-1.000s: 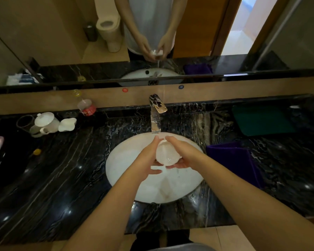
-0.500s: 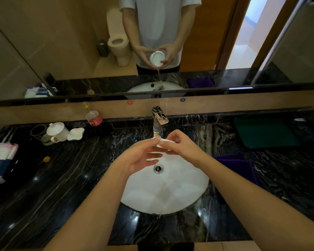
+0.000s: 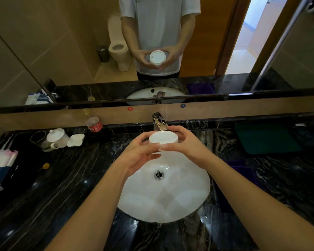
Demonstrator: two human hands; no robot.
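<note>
White cup (image 3: pixel 162 140) | left hand (image 3: pixel 140 156), right hand (image 3: pixel 187 147): fingers curled round it | held below faucet (image 3: pixel 159 121), over basin (image 3: pixel 170 196) far edge, likely so drips drain.

A black marble counter (image 3: pixel 43 205) holds a round white sink (image 3: pixel 163 200), with a chrome faucet (image 3: pixel 159 122) at its far edge. Far left stand a white lidded teapot (image 3: pixel 57 137), a small white pitcher (image 3: pixel 76 140), a glass (image 3: pixel 37 137) and a tilted red-labelled bottle (image 3: pixel 93 123). A tissue pack (image 3: pixel 0 163) lies at the left edge, a yellow cap (image 3: pixel 46 165) near it. A green cloth (image 3: pixel 265 137) lies far right, a purple cloth (image 3: pixel 243 171) just right of the sink
</note>
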